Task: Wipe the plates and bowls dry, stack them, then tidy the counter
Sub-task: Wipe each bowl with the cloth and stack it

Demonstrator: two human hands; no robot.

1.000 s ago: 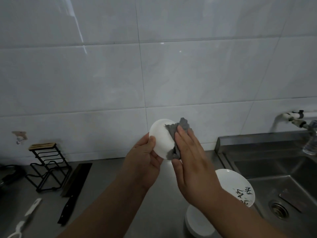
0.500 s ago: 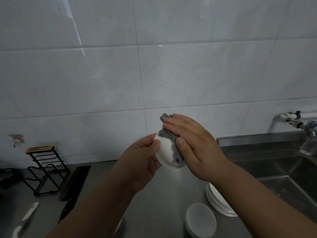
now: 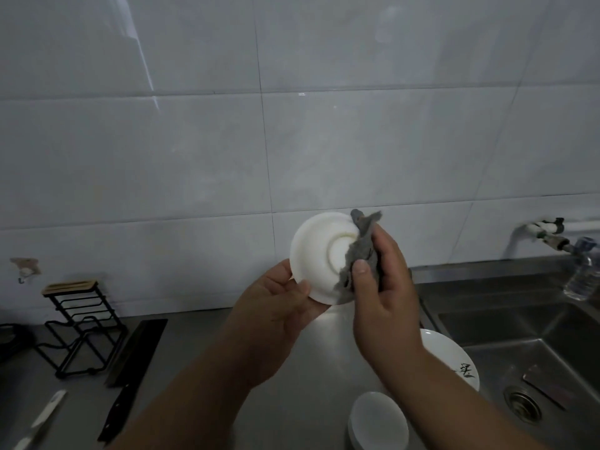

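Where the right hand (image 3: 383,287) covered the bowl (image 3: 318,251) a moment ago, it now grips the cloth (image 3: 360,254) against what looks like its underside, while the left hand (image 3: 276,319) pinches the lower rim, above the counter (image 3: 201,368).

Bowl (image 3: 319,254) up over the counter (image 3: 201,358) between both hands: left hand (image 3: 279,306) at its lower rim, right hand (image 3: 386,287) with cloth (image 3: 360,254) on its right side. Below: plate stack (image 3: 454,362) just left of the sink (image 3: 526,339), bowl stack (image 3: 378,420) in front of it. Far left: rack (image 3: 78,326), cleaver (image 3: 136,349) beside it. Bottle (image 3: 581,274) at sink's back right.
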